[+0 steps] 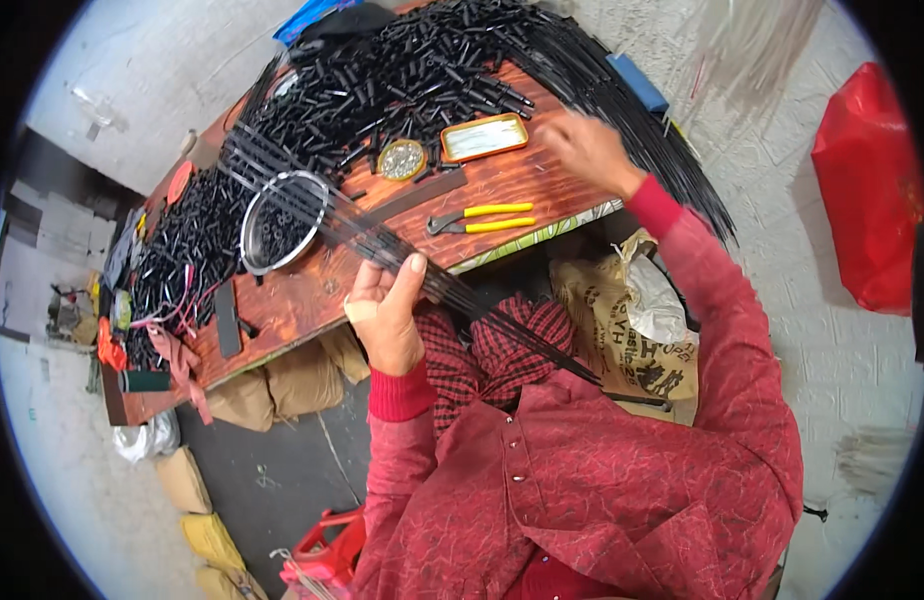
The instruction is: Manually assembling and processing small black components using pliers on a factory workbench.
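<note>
Between the thumb and fingers of my left hand (387, 315) is a bundle of thin black rods (482, 305). The rods slant from above a steel-rimmed bowl (250, 240) down toward my lap, their upper ends fanned out and blurred. Small black pieces lie in the bowl. My right hand (592, 152) is over the right part of the table, its fingers curled together and slightly blurred; whatever they may hold is too small to make out. Closest to it is a yellow-rimmed tray (485, 137) with thin pale pieces. Yellow-handled pliers (482, 218) lie nearer me.
A large heap of short black tubes (382, 85) covers the back of the wooden table (312, 310). Long black rods (622, 120) lie along its right edge. A round yellow container (401, 159) holds small metallic bits. A printed sack (612, 320) stands below the table's front edge.
</note>
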The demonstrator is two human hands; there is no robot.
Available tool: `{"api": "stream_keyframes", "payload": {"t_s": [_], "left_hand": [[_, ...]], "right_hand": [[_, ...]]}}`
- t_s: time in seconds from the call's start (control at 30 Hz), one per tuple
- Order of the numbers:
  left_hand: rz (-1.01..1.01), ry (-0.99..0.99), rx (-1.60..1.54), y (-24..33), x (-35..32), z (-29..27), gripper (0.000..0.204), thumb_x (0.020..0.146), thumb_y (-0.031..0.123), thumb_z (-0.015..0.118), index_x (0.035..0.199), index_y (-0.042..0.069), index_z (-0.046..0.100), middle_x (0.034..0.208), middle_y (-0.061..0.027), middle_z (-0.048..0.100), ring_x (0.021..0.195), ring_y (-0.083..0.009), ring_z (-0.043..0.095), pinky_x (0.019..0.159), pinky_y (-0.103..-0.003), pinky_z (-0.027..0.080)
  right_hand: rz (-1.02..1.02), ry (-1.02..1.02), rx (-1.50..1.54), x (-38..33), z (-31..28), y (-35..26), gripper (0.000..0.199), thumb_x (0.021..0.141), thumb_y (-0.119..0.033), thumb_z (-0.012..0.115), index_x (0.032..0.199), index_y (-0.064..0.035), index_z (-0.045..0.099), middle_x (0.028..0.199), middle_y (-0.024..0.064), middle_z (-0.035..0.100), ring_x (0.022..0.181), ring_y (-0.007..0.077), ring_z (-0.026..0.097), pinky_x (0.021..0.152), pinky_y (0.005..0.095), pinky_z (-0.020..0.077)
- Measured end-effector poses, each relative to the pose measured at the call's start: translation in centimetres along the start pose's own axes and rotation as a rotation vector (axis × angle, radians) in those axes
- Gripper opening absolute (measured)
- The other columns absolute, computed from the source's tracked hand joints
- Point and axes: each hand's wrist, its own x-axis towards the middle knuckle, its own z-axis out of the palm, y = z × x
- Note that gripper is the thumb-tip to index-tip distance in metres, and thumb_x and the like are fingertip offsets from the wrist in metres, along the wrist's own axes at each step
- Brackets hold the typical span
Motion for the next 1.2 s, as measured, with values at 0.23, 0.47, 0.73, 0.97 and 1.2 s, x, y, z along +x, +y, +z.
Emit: {"api": "stream_keyframes", "payload": {"t_s": [0.23, 0.47, 0.73, 0.97, 1.2], "left_hand": [[0.037, -0.012, 0.012, -0.1, -0.4, 0.1, 0.02, 0.088, 0.0, 0.07, 0.106, 0.002, 0.063, 0.098, -0.0023, 0.068, 0.085, -0.0079, 0.062, 0.079, -0.023, 0.049], [0.075, -0.113, 0.204, 2.1, -2.3, -1.6, 0.012, 0.095, 0.011, 0.064, 0.097, -0.001, 0.064, 0.087, -0.0078, 0.069, 0.066, -0.0124, 0.065, 0.057, -0.027, 0.054], [0.03, -0.263, -0.198, 5.6, 0.3, -6.7, 0.054, 0.105, 0.042, 0.043, 0.136, -0.002, 0.049, 0.124, -0.0178, 0.063, 0.109, -0.025, 0.062, 0.097, -0.038, 0.049], [-0.144, -0.513, -0.317, 3.5, 0.2, -4.2, 0.046, 0.104, 0.027, 0.046, 0.14, 0.0, 0.043, 0.136, -0.0215, 0.055, 0.125, -0.034, 0.055, 0.108, -0.047, 0.041], [-0.365, -0.66, -0.24, 0.7, -1.2, -2.9, 0.058, 0.105, 0.042, 0.037, 0.143, -0.002, 0.039, 0.138, -0.0249, 0.052, 0.127, -0.0341, 0.053, 0.109, -0.045, 0.042]], "right_hand": [[-0.051, -0.871, 1.249, -9.0, 2.0, -13.7, 0.049, 0.105, -0.045, 0.041, 0.109, 0.0006, 0.059, 0.097, 0.0101, 0.067, 0.082, 0.0149, 0.065, 0.076, 0.0265, 0.0529], [0.13, -0.757, 1.344, -11.0, 1.8, -16.0, 0.037, 0.106, -0.035, 0.043, 0.099, -0.0019, 0.058, 0.069, -0.0015, 0.052, 0.053, 0.0047, 0.044, 0.047, 0.0197, 0.0354], [0.092, -0.84, 1.16, -12.9, -1.3, -17.2, 0.035, 0.106, -0.035, 0.043, 0.095, -0.0047, 0.059, 0.066, -0.0053, 0.049, 0.053, 0.0028, 0.041, 0.047, 0.0182, 0.0345], [0.224, -1.043, 1.248, -13.1, -1.0, -17.3, 0.042, 0.104, -0.04, 0.046, 0.103, 0.0002, 0.057, 0.07, -0.0013, 0.053, 0.053, 0.0045, 0.046, 0.045, 0.0193, 0.0384], [0.403, -1.107, 1.473, -12.4, 1.4, -17.5, 0.041, 0.102, -0.04, 0.053, 0.108, 0.0, 0.058, 0.075, 0.0007, 0.056, 0.057, 0.0072, 0.051, 0.05, 0.0212, 0.0435]]}}
